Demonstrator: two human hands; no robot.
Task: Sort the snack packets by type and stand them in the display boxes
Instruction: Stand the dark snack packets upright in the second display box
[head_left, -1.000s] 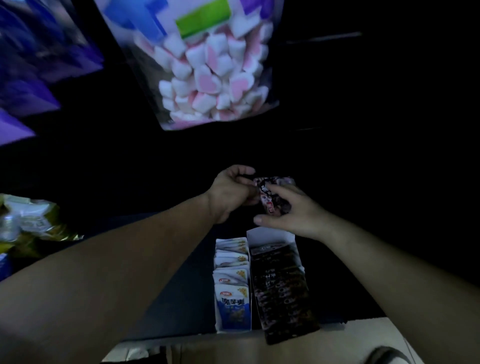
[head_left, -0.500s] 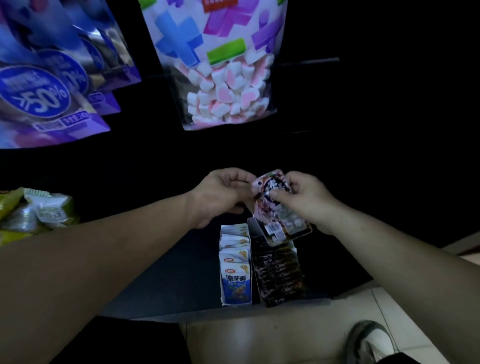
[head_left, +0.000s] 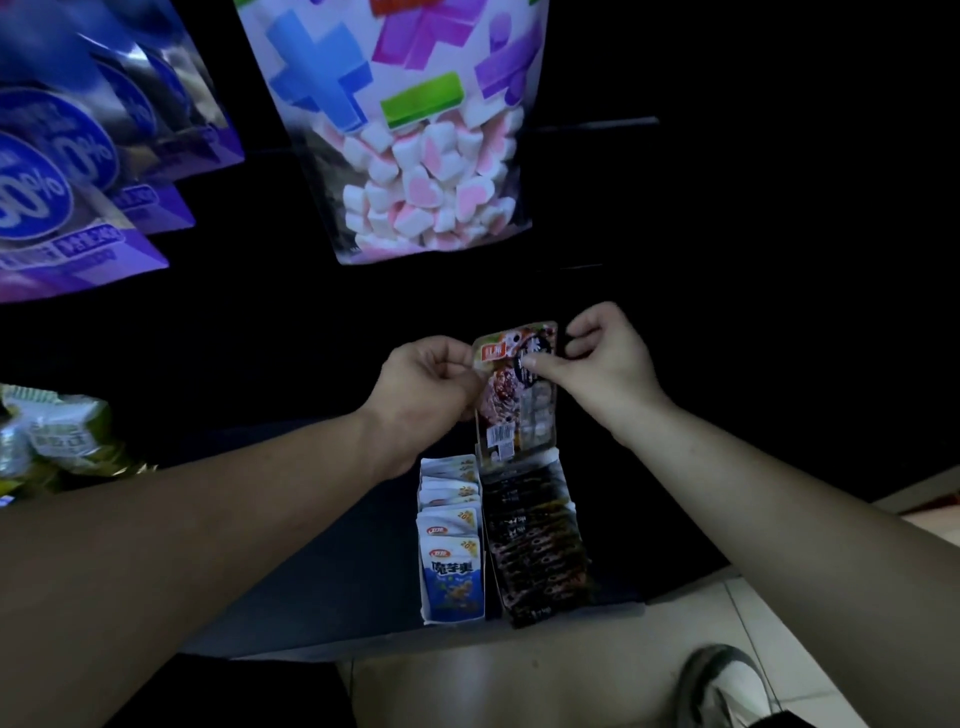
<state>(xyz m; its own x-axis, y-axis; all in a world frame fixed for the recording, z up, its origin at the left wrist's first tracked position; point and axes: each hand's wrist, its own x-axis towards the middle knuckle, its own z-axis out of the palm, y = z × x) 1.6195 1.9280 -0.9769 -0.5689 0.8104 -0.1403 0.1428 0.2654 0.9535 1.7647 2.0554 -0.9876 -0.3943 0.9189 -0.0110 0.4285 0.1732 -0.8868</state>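
Observation:
Both hands hold one snack packet (head_left: 514, 400) upright above the display boxes; it has a red label and a dark picture on top and a barcode near its lower edge. My left hand (head_left: 426, 387) pinches its left edge. My right hand (head_left: 602, 364) grips its top, thumb on the front. Below, on a dark shelf, a white display box (head_left: 427, 613) holds a row of blue-and-white packets (head_left: 452, 566) standing upright. Right beside it is a row of dark packets (head_left: 540, 551), whose own box is mostly hidden.
A big marshmallow bag (head_left: 415, 140) hangs straight above the hands. Purple and blue bags (head_left: 78, 171) hang at the upper left. Green-yellow packets (head_left: 57, 441) lie at the left edge. The shelf's front edge (head_left: 467, 636) borders a tiled floor with a shoe (head_left: 727, 686).
The packet has been turned from crumpled and tilted to upright and facing me, and lifted slightly. The view has tipped, showing more of the hanging bags and the floor.

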